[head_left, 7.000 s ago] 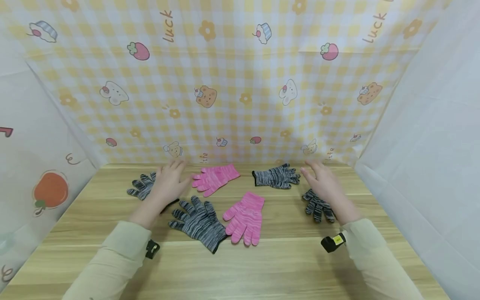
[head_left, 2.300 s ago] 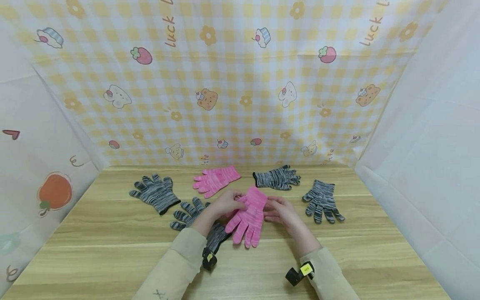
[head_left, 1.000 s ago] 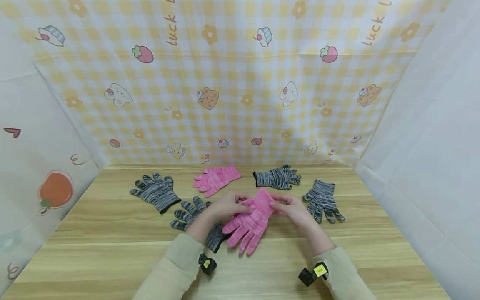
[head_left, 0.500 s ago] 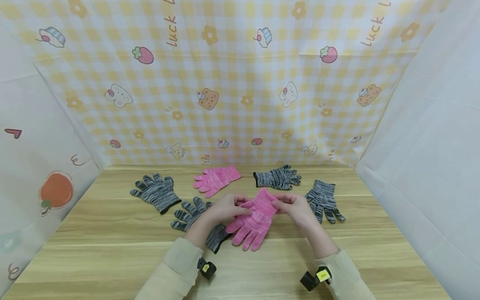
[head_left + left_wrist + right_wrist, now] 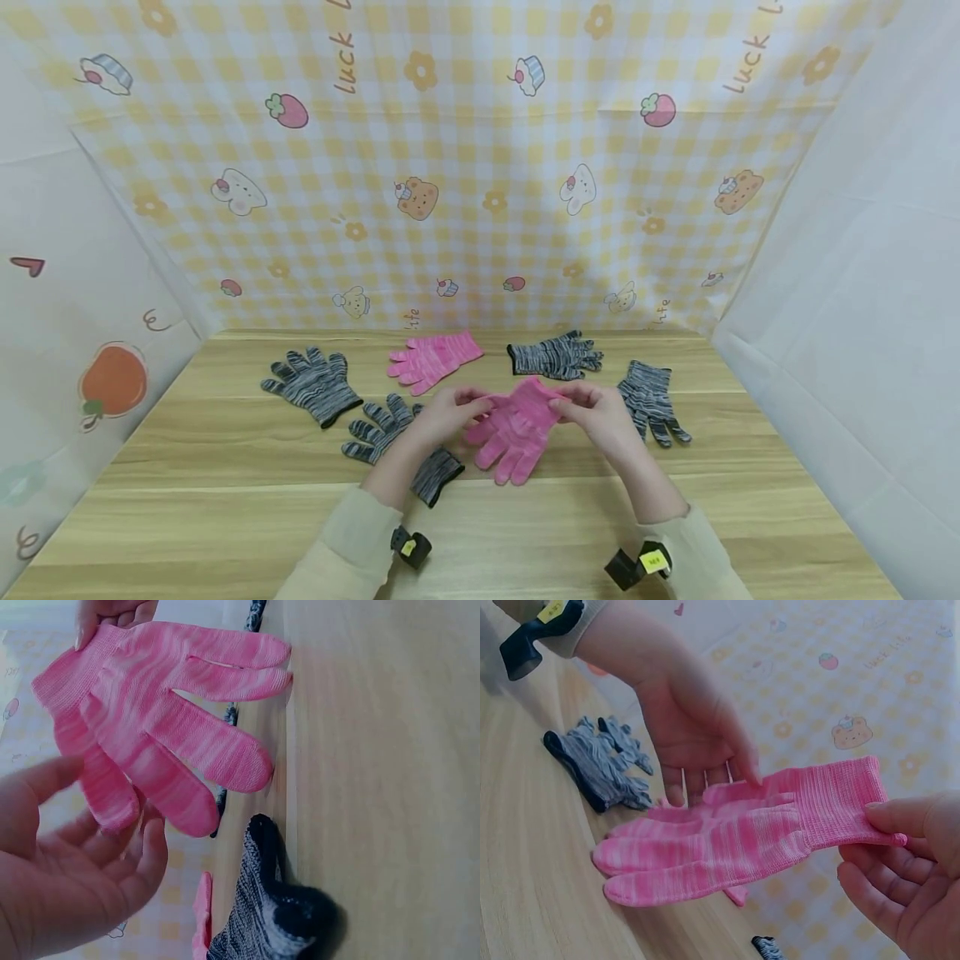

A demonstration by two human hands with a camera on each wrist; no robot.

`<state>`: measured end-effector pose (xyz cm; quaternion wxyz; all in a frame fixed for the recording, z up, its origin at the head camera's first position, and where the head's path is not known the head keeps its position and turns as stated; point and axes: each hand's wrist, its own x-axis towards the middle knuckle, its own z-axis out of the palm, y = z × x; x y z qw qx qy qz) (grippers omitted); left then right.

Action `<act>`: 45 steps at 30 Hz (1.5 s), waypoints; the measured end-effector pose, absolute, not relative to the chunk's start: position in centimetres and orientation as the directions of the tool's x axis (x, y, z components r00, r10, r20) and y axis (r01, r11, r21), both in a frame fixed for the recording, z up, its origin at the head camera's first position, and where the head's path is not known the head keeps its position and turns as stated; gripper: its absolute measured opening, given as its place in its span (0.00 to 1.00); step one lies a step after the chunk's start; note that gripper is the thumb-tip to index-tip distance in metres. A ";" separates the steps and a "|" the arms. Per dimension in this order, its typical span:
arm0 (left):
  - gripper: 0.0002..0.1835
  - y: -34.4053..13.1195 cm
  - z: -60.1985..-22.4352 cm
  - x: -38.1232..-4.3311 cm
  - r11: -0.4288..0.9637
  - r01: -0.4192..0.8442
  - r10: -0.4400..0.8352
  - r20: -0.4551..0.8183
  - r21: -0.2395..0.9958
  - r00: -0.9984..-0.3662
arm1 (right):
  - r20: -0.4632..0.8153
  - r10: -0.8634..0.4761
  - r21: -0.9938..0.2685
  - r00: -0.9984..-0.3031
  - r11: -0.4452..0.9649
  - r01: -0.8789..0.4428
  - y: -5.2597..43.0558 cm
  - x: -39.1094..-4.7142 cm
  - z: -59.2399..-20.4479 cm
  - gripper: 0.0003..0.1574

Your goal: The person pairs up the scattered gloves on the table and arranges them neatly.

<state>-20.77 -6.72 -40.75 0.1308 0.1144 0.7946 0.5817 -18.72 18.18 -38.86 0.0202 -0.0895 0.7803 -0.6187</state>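
Note:
Between both hands a pink knit glove [image 5: 517, 433] is raised off the table, its cuff away from the person and its fingers pointing back. My right hand [image 5: 606, 417] pinches the cuff edge between thumb and fingers, clearly seen in the right wrist view. On the other side my left hand [image 5: 446, 412] holds the glove at its thumb part; in the left wrist view the thumb [image 5: 64, 776] lies against the pink knit with the fingers curled behind. Under the left forearm lies a grey-black striped glove [image 5: 437, 475], its middle hidden.
A second pink glove [image 5: 435, 360] lies flat at the back. Other grey-black gloves lie at the left [image 5: 317, 387], the back right [image 5: 555, 356] and the right [image 5: 654, 400], the last partly behind the right hand. A yellow checked cloth [image 5: 480, 167] hangs behind the wooden table [image 5: 510, 550].
From above the outer grey gloves, both hands have come in to the middle pink glove and lifted it. Lately the glove has shifted slightly right and away, and the right hand slightly right.

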 end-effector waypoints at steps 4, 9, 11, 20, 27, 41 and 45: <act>0.20 -6.7 -40.6 -20.4 0.302 -0.017 0.239 -0.093 0.953 -0.967 | 0.127 -0.152 -0.959 -0.980 0.234 -0.161 18.3 -18.6 -38.7 0.13; 0.20 -6.6 -40.8 -20.2 0.293 -0.037 0.170 -0.090 0.955 -0.981 | 0.169 -0.142 -0.950 -0.975 0.240 -0.199 18.4 -18.4 -38.3 0.12; 0.17 -6.5 -41.0 -20.2 0.272 -0.059 0.150 -0.103 0.960 -0.983 | 0.173 -0.137 -0.950 -0.975 0.239 -0.202 18.4 -18.3 -38.2 0.12; 0.23 -6.0 -41.3 -19.5 0.186 -0.221 0.207 -0.258 0.957 -0.944 | 0.223 -0.112 -0.939 -0.968 0.241 -0.244 18.2 -17.5 -37.6 0.11; 0.38 -5.6 -41.5 -19.2 0.043 -0.304 0.376 -0.297 0.952 -0.877 | 0.287 -0.106 -0.904 -0.952 0.299 -0.306 18.1 -16.9 -37.6 0.10; 0.30 -4.5 -41.8 -19.6 -0.269 -0.365 0.393 -0.244 0.891 -0.887 | 0.470 -0.224 -0.770 -0.854 0.368 -0.521 18.3 -15.9 -38.7 0.13; 0.22 -4.2 -42.1 -19.6 -0.308 -0.355 0.344 -0.245 0.882 -0.907 | 0.521 -0.282 -0.714 -0.805 0.372 -0.593 18.3 -15.8 -39.2 0.16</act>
